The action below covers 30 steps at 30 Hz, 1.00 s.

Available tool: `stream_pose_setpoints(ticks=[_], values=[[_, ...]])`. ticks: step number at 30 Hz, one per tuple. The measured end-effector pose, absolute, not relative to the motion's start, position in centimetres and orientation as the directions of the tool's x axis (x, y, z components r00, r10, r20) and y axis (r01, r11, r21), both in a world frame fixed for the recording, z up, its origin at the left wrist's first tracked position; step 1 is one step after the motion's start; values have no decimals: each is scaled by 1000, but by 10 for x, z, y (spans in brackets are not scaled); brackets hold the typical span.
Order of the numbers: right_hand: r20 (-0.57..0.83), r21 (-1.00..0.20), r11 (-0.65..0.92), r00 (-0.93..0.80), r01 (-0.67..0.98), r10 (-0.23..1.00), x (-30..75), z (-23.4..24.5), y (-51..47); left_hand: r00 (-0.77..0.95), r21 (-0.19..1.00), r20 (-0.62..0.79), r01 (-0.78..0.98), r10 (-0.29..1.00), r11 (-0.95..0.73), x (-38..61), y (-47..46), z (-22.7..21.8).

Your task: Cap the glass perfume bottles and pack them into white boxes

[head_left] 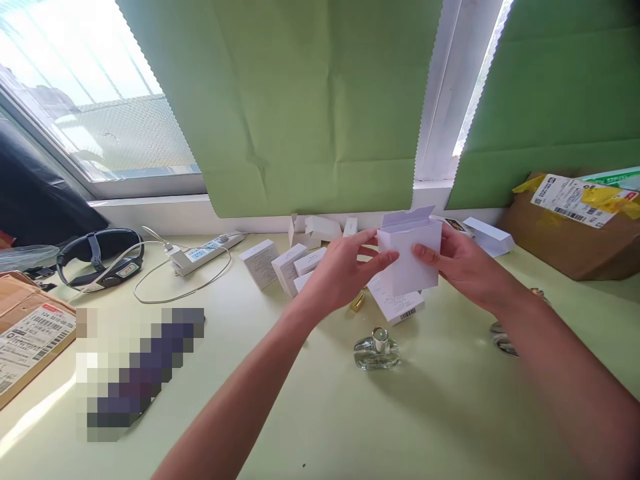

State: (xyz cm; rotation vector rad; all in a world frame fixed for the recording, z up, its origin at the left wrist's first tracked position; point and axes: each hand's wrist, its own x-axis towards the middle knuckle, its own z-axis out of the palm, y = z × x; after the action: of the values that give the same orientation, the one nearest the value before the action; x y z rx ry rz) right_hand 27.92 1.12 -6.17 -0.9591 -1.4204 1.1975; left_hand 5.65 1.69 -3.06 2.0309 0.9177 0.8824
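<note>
Between my two hands I hold a small white carton (411,260) upright above the table, its top flap raised. My left hand (353,263) grips its left edge with the thumb on the front. On the other side, my right hand (457,263) clasps the right edge, thumb also on the front face. Below stands a clear glass perfume bottle (377,352) without its cap. A gold cap (357,303) lies behind it, beside a flat white box (397,303) with a barcode. Another glass bottle (504,339) is partly hidden behind my right forearm.
Several white boxes (260,265) stand at the back, near a power strip (203,255) with a looped cable. A black headband (100,260) and a labelled cardboard parcel (30,333) are left. A large taped carton (565,233) sits at right. A blurred dark object (145,373) lies front left.
</note>
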Motion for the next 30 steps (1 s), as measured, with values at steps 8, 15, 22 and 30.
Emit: stream_pose_setpoints(ticks=[8,15,22,30], values=[[160,-962,215,-290,169,944,275,-59,3,612,842,309,180,728,-509,55,16,-26],[93,-940,183,-301,289,949,282,-56,-1,628,849,332,127,704,-513,56,17,-30],[113,-959,180,-284,220,952,281,-57,-1,631,850,343,108,696,-516,58,17,-32],[142,-959,205,-295,195,945,276,-53,-4,615,918,309,8,725,-397,62,18,-37]])
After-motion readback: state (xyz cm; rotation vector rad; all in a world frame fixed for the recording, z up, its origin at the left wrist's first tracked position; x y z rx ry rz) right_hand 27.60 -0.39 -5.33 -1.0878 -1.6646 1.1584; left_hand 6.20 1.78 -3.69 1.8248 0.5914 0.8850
